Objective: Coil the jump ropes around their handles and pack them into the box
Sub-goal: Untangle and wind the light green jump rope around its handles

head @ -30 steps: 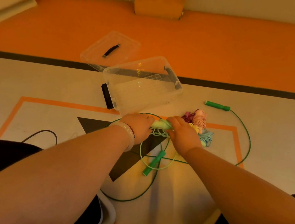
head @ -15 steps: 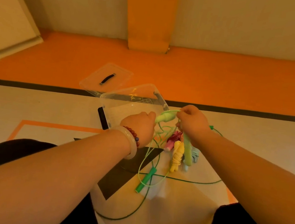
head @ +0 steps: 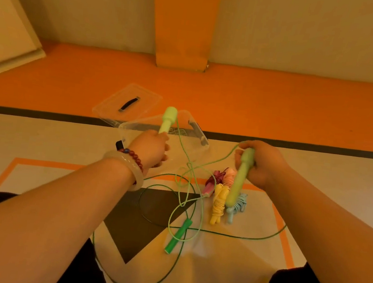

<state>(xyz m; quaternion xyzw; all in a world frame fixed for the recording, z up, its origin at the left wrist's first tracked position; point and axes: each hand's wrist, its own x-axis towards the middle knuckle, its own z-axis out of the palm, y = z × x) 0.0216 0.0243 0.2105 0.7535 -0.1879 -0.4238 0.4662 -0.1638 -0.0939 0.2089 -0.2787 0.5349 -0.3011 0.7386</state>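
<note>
- Now, my left hand grips one light-green handle, upright over the clear box.
- My right hand clasps the other handle, right of the box.
- Their cord hangs tangled between.

From my feed, I see the left hand gripping a pale green handle that points up and away, over the open clear box. The right hand grips the second pale green handle, which angles down toward me. The pale green cord sags between them in loose, tangled loops that reach the floor. The box's lid lies just behind it. Under the right hand sit four coiled bundles close together: magenta, pink, yellow and blue. A dark green handle lies on the floor, and its dark green cord sprawls uncoiled around it.
</note>
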